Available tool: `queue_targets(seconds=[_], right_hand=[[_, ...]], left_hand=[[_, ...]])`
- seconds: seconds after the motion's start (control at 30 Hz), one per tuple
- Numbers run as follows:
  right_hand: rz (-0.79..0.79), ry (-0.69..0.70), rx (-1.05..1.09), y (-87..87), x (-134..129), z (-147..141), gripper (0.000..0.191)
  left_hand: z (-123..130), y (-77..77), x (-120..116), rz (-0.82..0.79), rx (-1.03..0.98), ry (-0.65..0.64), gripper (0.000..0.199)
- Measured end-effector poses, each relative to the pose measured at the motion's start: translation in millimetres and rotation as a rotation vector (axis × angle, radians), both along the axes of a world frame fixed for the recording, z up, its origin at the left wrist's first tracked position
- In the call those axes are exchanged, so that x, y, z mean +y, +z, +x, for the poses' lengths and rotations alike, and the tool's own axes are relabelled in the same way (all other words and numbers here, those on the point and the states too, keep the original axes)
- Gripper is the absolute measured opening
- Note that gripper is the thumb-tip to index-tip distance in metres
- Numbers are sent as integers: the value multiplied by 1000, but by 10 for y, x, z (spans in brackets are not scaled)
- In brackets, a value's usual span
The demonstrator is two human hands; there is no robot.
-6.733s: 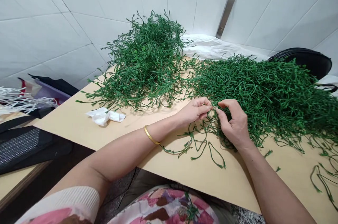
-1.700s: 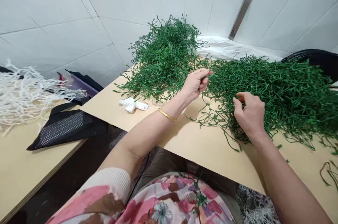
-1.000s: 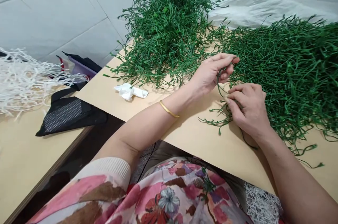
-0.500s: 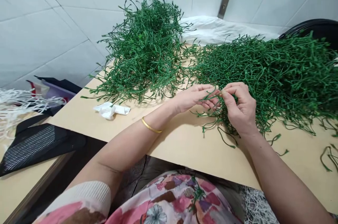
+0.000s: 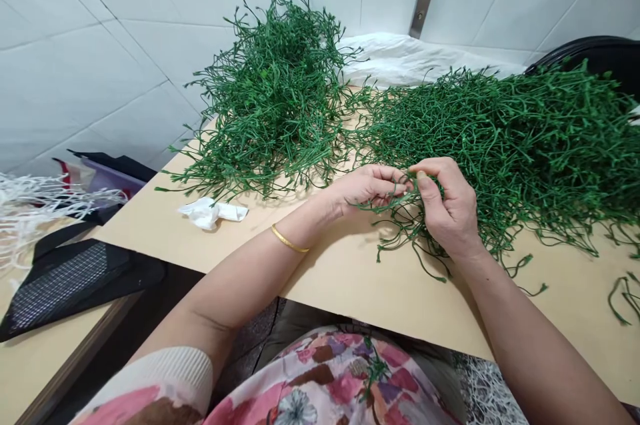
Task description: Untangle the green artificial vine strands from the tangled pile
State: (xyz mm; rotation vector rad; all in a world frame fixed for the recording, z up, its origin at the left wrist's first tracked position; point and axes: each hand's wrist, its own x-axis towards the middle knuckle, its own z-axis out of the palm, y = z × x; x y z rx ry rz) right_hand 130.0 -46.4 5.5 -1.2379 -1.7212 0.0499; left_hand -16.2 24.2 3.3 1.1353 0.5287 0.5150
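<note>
Both my hands meet over the tan table, at the near edge of the right-hand pile of green cords. My left hand has its fingers curled together around a thin green cord, which trails back across the palm side. Thumb and forefinger of my right hand pinch the same cord close to the left fingertips. The exact pinch point is partly hidden by the fingers. Several loose cords with knotted-looking ends dangle and lie just below the hands.
Another heap of green cords stands at the back left. Crumpled white paper lies before it. White sheeting lines the wall. At far left are white cords and a black mesh piece. A black rounded object sits back right.
The left fingers have curled in further around the cord, and its loose end now reaches farther left. The right hand has shifted slightly left, still pinching.
</note>
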Motion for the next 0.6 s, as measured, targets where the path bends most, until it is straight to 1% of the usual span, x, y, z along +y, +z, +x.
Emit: queue_targets(seconds=[0.13, 0.23, 0.33, 0.47, 0.53, 0.6], right_hand=[[21, -20, -9, -29, 13, 61, 17], [47, -62, -97, -71, 20, 73, 16], [44, -78, -320, -131, 22, 33, 17], [-47, -57, -597, -235, 25, -38, 30], [-84, -62, -671, -284, 39, -57, 33], [-115, -79, -702, -316, 64, -65, 33]], left_hand=[[-28, -28, 128, -122, -113, 191, 6], [-42, -3, 150, -165, -109, 295, 5], [-46, 19, 138, -183, -97, 341, 8], [-60, -3, 158, -191, -141, 385, 9], [-75, -29, 181, -193, -153, 391, 8], [-90, -47, 197, -190, -154, 380, 7]])
